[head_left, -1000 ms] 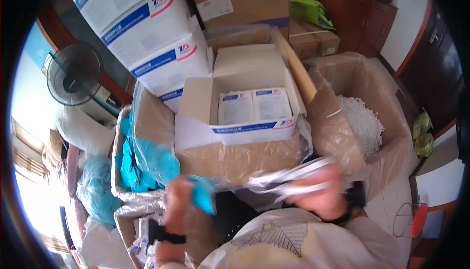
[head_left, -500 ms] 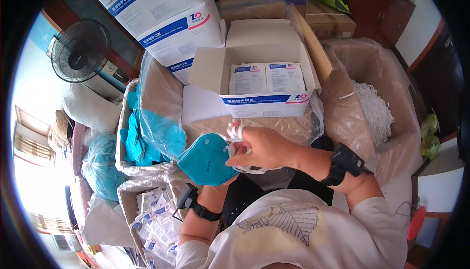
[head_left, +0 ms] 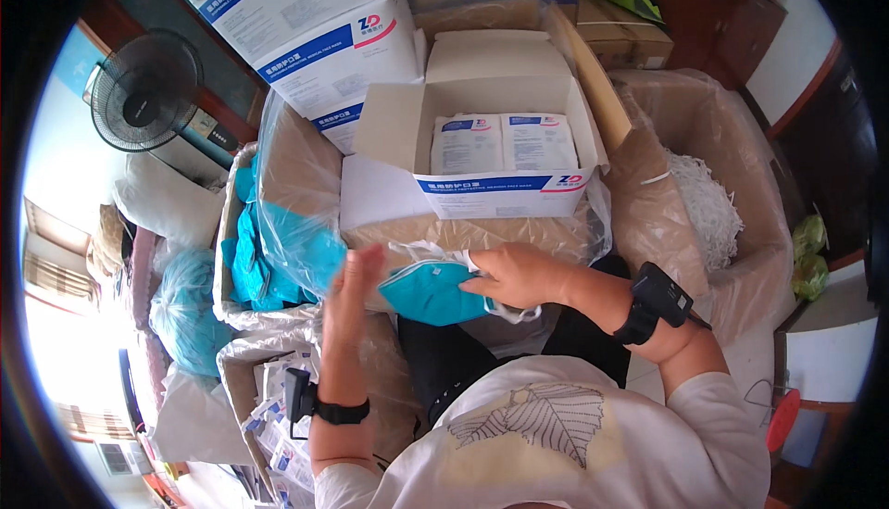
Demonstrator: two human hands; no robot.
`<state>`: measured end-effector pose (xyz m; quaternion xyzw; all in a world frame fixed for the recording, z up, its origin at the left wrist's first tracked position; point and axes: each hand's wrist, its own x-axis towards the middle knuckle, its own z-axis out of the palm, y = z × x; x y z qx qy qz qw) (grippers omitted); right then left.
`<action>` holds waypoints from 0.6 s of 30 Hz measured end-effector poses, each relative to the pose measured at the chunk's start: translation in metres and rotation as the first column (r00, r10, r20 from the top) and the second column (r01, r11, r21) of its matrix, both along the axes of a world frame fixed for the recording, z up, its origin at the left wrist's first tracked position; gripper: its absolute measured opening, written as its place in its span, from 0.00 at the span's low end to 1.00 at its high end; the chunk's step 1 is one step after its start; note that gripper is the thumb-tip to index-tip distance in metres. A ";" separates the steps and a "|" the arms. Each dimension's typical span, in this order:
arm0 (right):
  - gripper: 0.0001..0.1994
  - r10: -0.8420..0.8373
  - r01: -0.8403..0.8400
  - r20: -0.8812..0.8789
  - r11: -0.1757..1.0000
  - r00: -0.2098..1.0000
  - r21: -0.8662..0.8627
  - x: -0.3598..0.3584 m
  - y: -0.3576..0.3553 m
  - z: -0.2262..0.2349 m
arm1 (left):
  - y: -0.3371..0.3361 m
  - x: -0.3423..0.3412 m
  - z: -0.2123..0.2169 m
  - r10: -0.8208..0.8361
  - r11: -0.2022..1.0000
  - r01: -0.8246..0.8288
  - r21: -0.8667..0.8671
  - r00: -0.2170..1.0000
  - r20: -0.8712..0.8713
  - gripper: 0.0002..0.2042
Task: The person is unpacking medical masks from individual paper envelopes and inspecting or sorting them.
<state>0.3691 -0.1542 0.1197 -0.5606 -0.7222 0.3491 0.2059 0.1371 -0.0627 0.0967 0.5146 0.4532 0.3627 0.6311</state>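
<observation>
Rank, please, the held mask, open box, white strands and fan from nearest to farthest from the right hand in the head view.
1. Mask, in the right hand
2. Open box, ahead
3. White strands, at right
4. Fan, far left

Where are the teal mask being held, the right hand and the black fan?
Teal mask (head_left: pixel 430 293): head view, middle of its teal surface.
Right hand (head_left: pixel 511 273): head view, back of the hand.
Black fan (head_left: pixel 141 109): head view, hub of its round grille.

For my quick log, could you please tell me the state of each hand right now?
Left hand: open, motion-blurred, nothing visible in it.
Right hand: closed, holding a teal mask.
</observation>
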 end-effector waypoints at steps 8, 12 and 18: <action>0.15 -0.010 0.006 -0.301 1.000 0.953 -0.012 -0.019 -0.005 -0.033 | -0.039 0.053 0.026 0.001 0.582 0.676 0.453 0.556 -0.831 0.13; 0.12 -0.079 -0.082 -0.399 0.925 0.914 -0.371 -0.022 -0.021 -0.040 | -0.038 0.042 -0.003 -0.078 0.600 0.654 0.461 0.621 -0.780 0.14; 0.13 -0.155 -0.176 -0.555 0.851 0.817 -0.495 -0.020 -0.032 -0.061 | -0.030 0.027 -0.002 -0.102 0.596 0.627 0.502 0.679 -0.727 0.14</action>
